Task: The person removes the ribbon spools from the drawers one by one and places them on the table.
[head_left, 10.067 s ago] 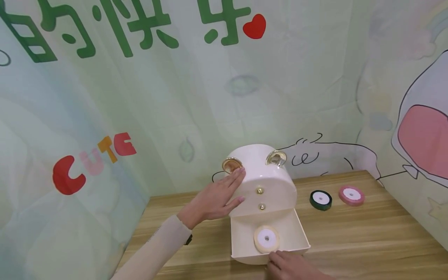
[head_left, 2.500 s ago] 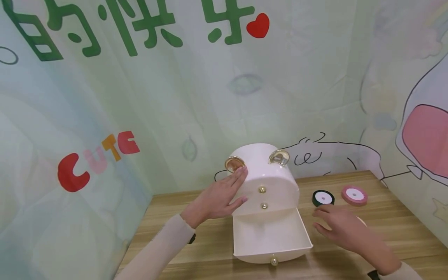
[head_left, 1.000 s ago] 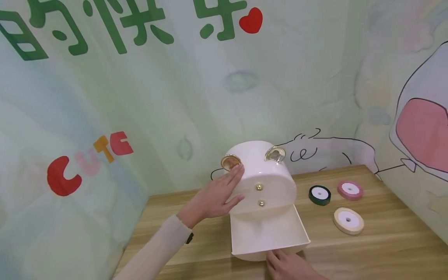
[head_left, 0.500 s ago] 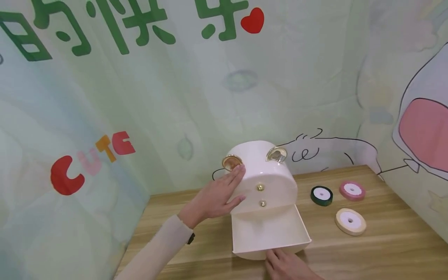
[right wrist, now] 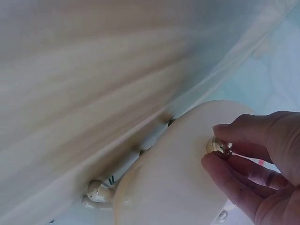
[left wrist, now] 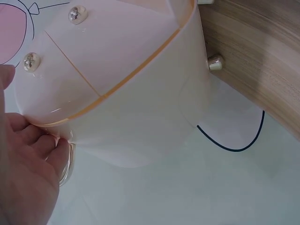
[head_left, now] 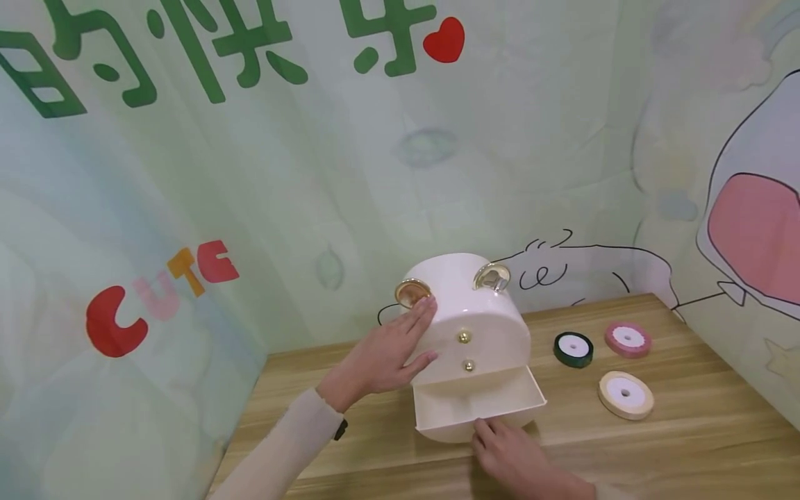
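Note:
A white storage box (head_left: 458,281) with two gold ear-shaped rings and gold knobs stands on the wooden table. Its bottom drawer (head_left: 478,399) is pulled partly out, and nothing shows inside it. My left hand (head_left: 384,354) rests with extended fingers on the box's upper left side, by the left ear. In the right wrist view, the thumb and fingers of my right hand (right wrist: 262,164) pinch the drawer's round gold knob (right wrist: 219,147). Right of the box lie three ribbon spools: dark green (head_left: 573,348), pink (head_left: 628,339) and cream (head_left: 626,395).
The table (head_left: 694,430) has wood grain and meets a printed cloth backdrop (head_left: 350,208) behind and at both sides. The two upper knobs (head_left: 466,351) sit on closed drawer fronts. A dark band is on my left wrist.
The cream ribbon spool, in the drawer ten seconds ago, now lies on the table. During the last half second the drawer has slid partway inward, my right hand moving with it. My left hand has stayed put.

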Available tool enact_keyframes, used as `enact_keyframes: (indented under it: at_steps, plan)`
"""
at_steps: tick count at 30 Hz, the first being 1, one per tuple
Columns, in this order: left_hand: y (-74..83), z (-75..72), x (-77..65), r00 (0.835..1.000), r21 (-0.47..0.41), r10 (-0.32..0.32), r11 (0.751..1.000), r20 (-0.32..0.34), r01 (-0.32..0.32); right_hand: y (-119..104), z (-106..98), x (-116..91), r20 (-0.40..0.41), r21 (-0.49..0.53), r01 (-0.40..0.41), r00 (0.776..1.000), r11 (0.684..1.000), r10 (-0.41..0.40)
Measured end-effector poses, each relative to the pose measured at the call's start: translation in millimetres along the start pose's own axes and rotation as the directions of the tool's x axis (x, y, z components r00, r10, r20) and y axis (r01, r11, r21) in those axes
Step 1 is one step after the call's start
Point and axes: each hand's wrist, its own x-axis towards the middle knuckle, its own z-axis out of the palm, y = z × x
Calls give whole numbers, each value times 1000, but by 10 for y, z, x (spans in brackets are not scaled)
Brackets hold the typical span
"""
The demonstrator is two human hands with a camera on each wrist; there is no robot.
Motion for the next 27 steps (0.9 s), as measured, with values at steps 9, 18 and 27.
enact_keyframes:
  at_steps: [9,18,27]
  plan:
    - [17,-16,-11,1000,-9,-18,1000,22,18,130,222,148,-39,5,-75,996,997,75]
    - [26,-18,-13,999,2,-17,1000,33,17,221,300,267,48,28,-117,992,993,115]
    - [33,-42,-3,1000,2,-16,1000,25,16,322,436,405,-5,13,-146,989,989,146]
